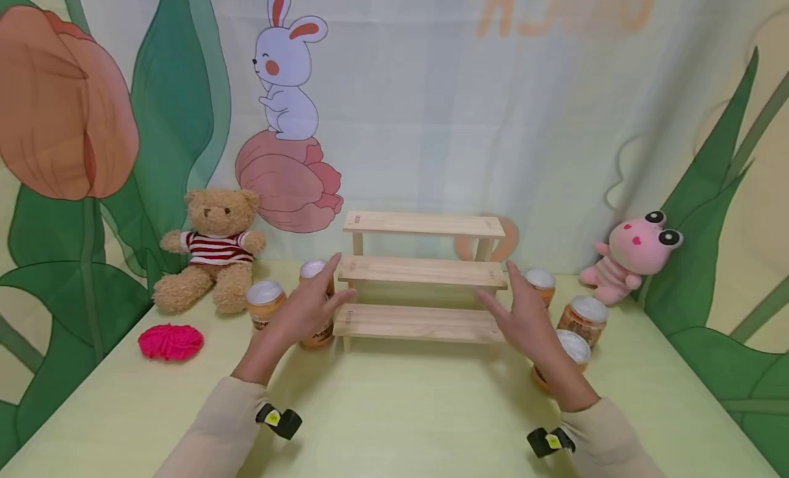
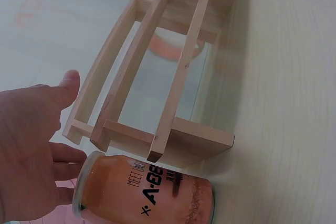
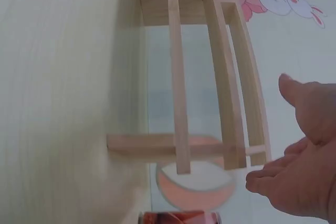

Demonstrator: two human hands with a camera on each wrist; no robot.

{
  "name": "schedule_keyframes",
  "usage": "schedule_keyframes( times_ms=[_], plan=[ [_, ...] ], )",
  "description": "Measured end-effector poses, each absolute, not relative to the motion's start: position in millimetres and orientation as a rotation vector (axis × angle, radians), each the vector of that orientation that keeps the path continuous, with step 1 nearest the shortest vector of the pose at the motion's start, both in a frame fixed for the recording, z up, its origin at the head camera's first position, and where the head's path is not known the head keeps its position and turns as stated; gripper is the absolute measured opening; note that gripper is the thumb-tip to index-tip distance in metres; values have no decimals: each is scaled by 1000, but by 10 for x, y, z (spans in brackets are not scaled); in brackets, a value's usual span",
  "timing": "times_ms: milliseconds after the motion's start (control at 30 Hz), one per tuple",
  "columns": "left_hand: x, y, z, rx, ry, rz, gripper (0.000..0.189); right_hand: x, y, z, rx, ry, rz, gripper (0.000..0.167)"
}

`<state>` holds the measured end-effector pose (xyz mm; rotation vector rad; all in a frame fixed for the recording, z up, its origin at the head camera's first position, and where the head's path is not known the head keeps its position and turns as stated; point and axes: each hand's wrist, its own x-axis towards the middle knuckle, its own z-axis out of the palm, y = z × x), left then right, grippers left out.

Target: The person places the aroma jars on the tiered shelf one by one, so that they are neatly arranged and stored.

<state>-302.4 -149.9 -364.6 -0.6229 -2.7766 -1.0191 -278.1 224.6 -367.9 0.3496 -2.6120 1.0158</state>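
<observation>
A three-tier wooden step shelf [image 1: 422,269] stands upright at the middle of the table, against the backdrop. My left hand [image 1: 305,307] is at its left end, fingers extended and thumb spread, holding nothing. In the left wrist view a jar [image 2: 152,190] with a printed label stands just below the left hand [image 2: 29,145], beside the shelf's end. At the shelf's right end is my right hand [image 1: 522,320], also with straight fingers and nothing in it. Seen from the right wrist, thumb and fingers of that hand [image 3: 307,148] are apart; contact with the shelf cannot be told.
Silver-lidded orange jars stand on both sides, such as one at left [image 1: 265,303] and others at right [image 1: 582,320], partly behind the hands. A teddy bear [image 1: 216,248] and pink yarn [image 1: 170,342] are left; a pink frog plush [image 1: 635,255] sits right. A printed curtain [image 1: 419,108] hangs behind.
</observation>
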Motion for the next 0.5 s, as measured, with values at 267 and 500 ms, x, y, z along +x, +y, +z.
schedule_keyframes(
  times_ms=[267, 500],
  plan=[
    [-3030, -1511, -3662, -659, -2774, -1030, 84, -2845, 2064, -3795, 83, -2610, 1099, 88],
    [-3036, -1508, -3676, -685, -2763, -1019, 78, -2874, 2024, -3901, 29, -2541, 1144, 74]
  ],
)
